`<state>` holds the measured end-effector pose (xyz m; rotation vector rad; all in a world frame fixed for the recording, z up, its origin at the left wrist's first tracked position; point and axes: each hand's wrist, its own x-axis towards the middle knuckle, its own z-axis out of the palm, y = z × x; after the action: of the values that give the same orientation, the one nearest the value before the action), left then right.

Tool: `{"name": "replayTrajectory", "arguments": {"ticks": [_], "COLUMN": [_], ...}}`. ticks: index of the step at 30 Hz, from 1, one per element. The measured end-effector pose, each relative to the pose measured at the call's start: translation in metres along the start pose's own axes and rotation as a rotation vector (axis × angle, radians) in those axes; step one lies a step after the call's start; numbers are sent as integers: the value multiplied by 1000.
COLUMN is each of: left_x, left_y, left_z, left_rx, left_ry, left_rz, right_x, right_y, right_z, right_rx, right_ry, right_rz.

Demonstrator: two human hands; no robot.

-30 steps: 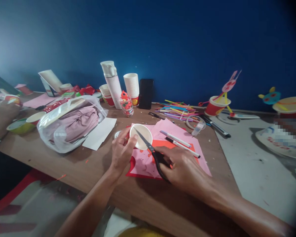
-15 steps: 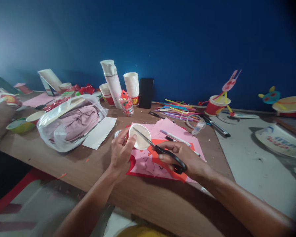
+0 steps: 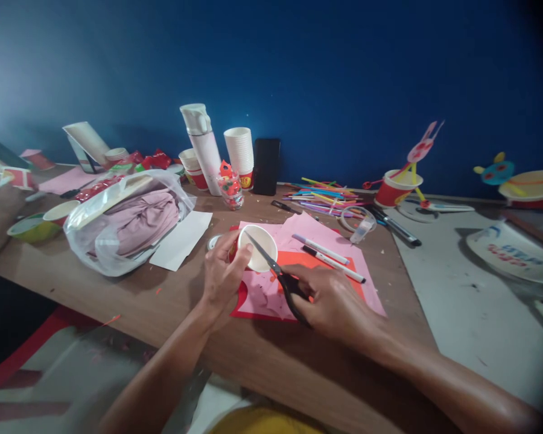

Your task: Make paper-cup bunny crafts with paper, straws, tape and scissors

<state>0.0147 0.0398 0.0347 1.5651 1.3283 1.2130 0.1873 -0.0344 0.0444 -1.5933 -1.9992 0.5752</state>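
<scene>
My left hand (image 3: 221,274) is closed round a small paper cup (image 3: 259,248), white inside and red outside, tilted so its mouth faces me. My right hand (image 3: 332,301) grips black-handled scissors (image 3: 278,274); their blades reach up across the cup's rim. Both hands hover over pink and red paper sheets (image 3: 326,241) on the wooden table (image 3: 172,301). Two white marker pens (image 3: 332,253) lie on the pink paper just right of the cup.
A clear plastic bag (image 3: 127,223) with folded cloth lies left. At the back stand a white bottle (image 3: 203,147), stacked cups (image 3: 239,154), a black phone (image 3: 266,166), coloured straws (image 3: 326,196) and a red craft cup (image 3: 396,190). Another person's hand (image 3: 2,202) works at far left.
My right hand swung the scissors out flat to the right half a second ago, then turned back, so the blades again point steeply up at the cup's rim. The cup stayed put.
</scene>
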Motion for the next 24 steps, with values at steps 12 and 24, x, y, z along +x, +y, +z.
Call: {"name": "replayTrajectory", "arguments": {"ticks": [12,24], "left_x": [2,0], "left_y": [-4,-4], "left_z": [-3,0], "left_rx": [89,39], "left_ry": [-44,-23], "left_rz": [57,37], "right_x": [5,8], "right_y": [4,9], "right_z": [4,4], "right_rx": [29,666], "right_ry": [3,-186], "right_rz": [-7,251]}}
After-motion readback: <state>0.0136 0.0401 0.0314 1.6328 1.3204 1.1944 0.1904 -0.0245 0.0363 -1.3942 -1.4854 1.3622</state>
